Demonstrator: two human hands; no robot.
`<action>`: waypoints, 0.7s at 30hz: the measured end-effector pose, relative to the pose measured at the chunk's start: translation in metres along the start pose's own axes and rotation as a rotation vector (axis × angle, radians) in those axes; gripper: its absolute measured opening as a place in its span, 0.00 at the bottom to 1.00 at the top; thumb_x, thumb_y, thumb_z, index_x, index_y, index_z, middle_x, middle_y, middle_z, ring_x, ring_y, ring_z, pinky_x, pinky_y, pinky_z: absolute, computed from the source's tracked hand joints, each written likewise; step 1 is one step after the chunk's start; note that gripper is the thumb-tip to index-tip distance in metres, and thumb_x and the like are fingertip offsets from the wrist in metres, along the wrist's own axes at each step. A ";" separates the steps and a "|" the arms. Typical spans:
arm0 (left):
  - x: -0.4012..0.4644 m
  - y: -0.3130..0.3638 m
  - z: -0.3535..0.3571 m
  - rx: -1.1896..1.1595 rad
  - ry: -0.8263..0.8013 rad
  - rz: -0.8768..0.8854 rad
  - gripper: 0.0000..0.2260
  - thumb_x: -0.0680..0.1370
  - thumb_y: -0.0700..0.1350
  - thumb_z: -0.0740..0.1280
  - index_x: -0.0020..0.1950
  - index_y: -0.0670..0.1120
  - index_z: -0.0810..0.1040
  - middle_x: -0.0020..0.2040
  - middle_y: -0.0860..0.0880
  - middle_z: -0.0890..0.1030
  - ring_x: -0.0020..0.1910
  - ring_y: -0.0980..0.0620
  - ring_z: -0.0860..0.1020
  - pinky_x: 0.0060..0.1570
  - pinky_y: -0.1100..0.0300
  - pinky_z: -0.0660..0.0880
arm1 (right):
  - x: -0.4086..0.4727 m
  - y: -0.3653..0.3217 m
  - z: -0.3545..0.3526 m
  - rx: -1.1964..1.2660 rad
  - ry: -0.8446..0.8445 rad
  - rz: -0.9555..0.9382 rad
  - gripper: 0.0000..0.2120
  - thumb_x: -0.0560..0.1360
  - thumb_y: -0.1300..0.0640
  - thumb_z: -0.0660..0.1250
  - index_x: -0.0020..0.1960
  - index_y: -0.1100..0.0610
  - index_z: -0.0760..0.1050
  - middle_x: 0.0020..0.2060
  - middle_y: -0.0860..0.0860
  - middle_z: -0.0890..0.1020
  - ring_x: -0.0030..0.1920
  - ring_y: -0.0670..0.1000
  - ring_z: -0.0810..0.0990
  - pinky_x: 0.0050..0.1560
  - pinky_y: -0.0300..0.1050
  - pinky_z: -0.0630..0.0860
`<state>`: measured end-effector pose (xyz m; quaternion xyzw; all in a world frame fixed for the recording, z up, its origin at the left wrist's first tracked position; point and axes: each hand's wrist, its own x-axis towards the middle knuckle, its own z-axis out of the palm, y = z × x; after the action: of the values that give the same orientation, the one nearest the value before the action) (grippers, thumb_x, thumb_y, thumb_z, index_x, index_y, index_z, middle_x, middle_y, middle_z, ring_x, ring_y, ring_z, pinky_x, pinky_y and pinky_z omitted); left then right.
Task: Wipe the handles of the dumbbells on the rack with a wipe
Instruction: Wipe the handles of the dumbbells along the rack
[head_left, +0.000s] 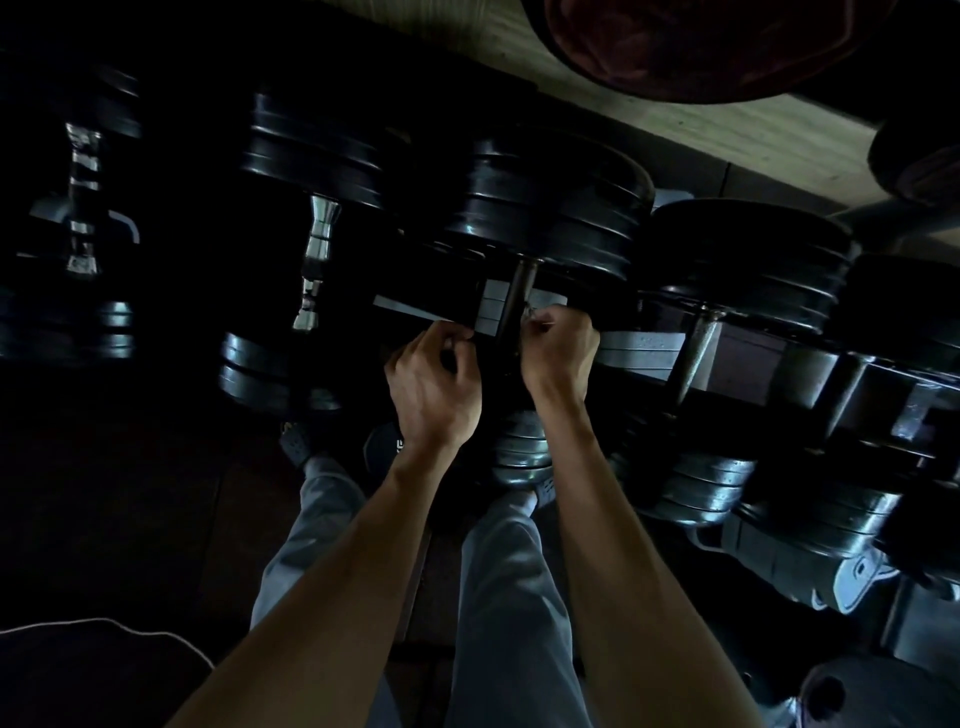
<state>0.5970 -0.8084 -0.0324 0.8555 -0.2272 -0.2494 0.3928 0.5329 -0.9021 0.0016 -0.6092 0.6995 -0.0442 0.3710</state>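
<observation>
The rack (649, 345) of dumbbells runs across the view above and to both sides of the hands, with a second row showing below and to the right of them. Just above the hands sits the dumbbell being worked on (550, 208), and its handle (519, 291) comes down between them. The left hand (434, 384) is curled, fingertips pinched together right beside the handle; the right hand (561, 345) is closed in a fist against the handle's other side, a sliver of something pale at its knuckles, probably the wipe, though the dimness leaves that unsure. I judge the wiping to be under way on this one handle. Nothing shows which others are done: the bright handle (317, 260) left of the hands and the dull one (698, 348) to the right give no clue. Below the left wrist a dark disc (384, 447) carries pale marks, too small to read; no other writing is legible.
</observation>
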 end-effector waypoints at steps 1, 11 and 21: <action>0.000 0.000 -0.001 0.001 -0.001 0.002 0.15 0.75 0.48 0.56 0.44 0.47 0.82 0.36 0.54 0.81 0.33 0.53 0.78 0.41 0.49 0.78 | -0.003 0.000 -0.001 -0.007 -0.014 -0.008 0.10 0.77 0.68 0.62 0.44 0.66 0.82 0.41 0.59 0.85 0.41 0.56 0.83 0.31 0.36 0.73; 0.000 0.001 -0.001 0.006 -0.010 -0.008 0.14 0.75 0.49 0.55 0.40 0.48 0.79 0.33 0.54 0.79 0.31 0.52 0.77 0.38 0.50 0.77 | -0.005 0.011 -0.003 -0.048 -0.115 -0.034 0.09 0.79 0.65 0.64 0.45 0.63 0.83 0.33 0.48 0.80 0.33 0.46 0.80 0.24 0.30 0.70; -0.001 0.003 -0.002 0.014 -0.012 -0.015 0.11 0.74 0.48 0.57 0.39 0.48 0.77 0.33 0.55 0.77 0.34 0.50 0.77 0.41 0.48 0.77 | 0.002 0.019 -0.007 -0.018 -0.169 -0.018 0.08 0.79 0.63 0.67 0.47 0.61 0.85 0.32 0.44 0.77 0.33 0.41 0.77 0.25 0.24 0.68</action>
<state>0.5972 -0.8088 -0.0287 0.8585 -0.2247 -0.2557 0.3835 0.5135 -0.9019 -0.0037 -0.6203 0.6607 0.0104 0.4225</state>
